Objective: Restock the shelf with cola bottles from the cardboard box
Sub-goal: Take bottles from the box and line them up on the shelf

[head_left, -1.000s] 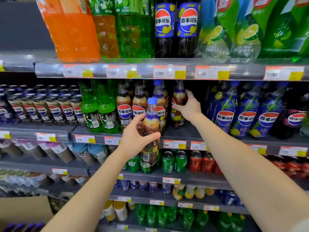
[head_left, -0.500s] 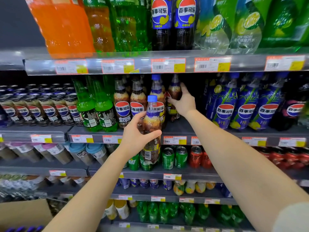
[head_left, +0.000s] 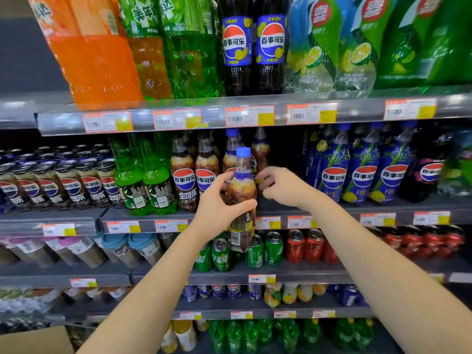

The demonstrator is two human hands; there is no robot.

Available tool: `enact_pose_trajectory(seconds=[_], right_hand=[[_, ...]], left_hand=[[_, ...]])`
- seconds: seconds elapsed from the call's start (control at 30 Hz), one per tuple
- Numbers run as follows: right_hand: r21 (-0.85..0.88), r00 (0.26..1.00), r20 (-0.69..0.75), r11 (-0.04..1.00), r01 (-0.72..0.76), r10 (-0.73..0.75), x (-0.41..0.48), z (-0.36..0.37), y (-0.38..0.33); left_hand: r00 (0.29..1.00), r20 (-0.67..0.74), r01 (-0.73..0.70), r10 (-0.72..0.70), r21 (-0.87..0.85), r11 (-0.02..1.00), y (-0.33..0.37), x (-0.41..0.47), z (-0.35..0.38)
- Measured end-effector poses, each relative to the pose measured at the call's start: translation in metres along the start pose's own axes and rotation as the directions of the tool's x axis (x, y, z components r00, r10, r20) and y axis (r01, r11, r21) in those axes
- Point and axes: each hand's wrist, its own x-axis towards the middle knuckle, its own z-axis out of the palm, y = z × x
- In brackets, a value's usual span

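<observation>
Left hand (head_left: 217, 205) wraps a blue-capped cola bottle (head_left: 242, 200), upright, in front of the shelf (head_left: 332, 208). Right hand (head_left: 282, 186) just beside it, fingers loosely curled, holding nothing visible.

1. The two big dark bottles (head_left: 252, 47) on the top shelf read 百事可乐 on blue labels.
2. The brown cola bottles (head_left: 195, 180) beside my left hand (head_left: 217, 208) read 百事可乐 and 生可乐.
3. The blue bamboo-print bottles (head_left: 362, 172) read 百事可乐.
4. The green-labelled bottles (head_left: 339, 44) top right show 喜.
5. The price tags (head_left: 249, 116) are too blurred for me to read.
</observation>
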Motion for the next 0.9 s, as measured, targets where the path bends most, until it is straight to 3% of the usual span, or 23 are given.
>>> enact_pose_trajectory(seconds=[0.07, 0.17, 0.23, 0.33, 0.5, 0.63, 0.77, 0.9], right_hand=[[0.116, 0.976, 0.213, 0.993, 0.029, -0.053, -0.016, 0.000, -0.002], [0.273, 0.960, 0.263, 0.962, 0.023, -0.097, -0.033, 0.007, 0.001], [0.368, 0.982, 0.153, 0.929, 0.045, -0.108, -0.040, 0.016, 0.003], [0.361, 0.995, -0.034, 0.928, 0.096, -0.090, -0.044, 0.020, 0.001], [0.226, 0.989, -0.120, 0.967, 0.114, -0.089, -0.039, 0.007, -0.007], [0.153, 0.975, -0.218, 0.986, 0.072, -0.037, -0.024, 0.006, -0.010], [0.229, 0.961, -0.275, 0.973, 0.034, 0.031, -0.005, 0.008, -0.005], [0.161, 0.946, -0.325, 0.985, 0.056, 0.000, 0.008, 0.014, -0.002]], left_hand=[[1.000, 0.007, 0.007, -0.007, -0.003, 1.000, 0.009, 0.006, 0.003], [1.000, 0.003, -0.017, 0.017, -0.026, 1.000, 0.022, 0.011, 0.010], [1.000, 0.000, -0.030, 0.030, -0.047, 0.998, 0.031, 0.013, 0.014], [0.999, 0.044, -0.018, 0.020, -0.031, 0.999, 0.040, 0.014, 0.014], [0.996, 0.037, -0.085, 0.078, 0.238, 0.968, 0.046, 0.010, -0.005], [0.990, -0.015, -0.115, 0.142, 0.507, 0.854, 0.042, 0.006, -0.017], [0.983, -0.043, -0.114, 0.178, 0.622, 0.775, 0.032, -0.001, -0.021], [0.985, -0.050, -0.089, 0.164, 0.669, 0.738, 0.025, -0.006, -0.021]])
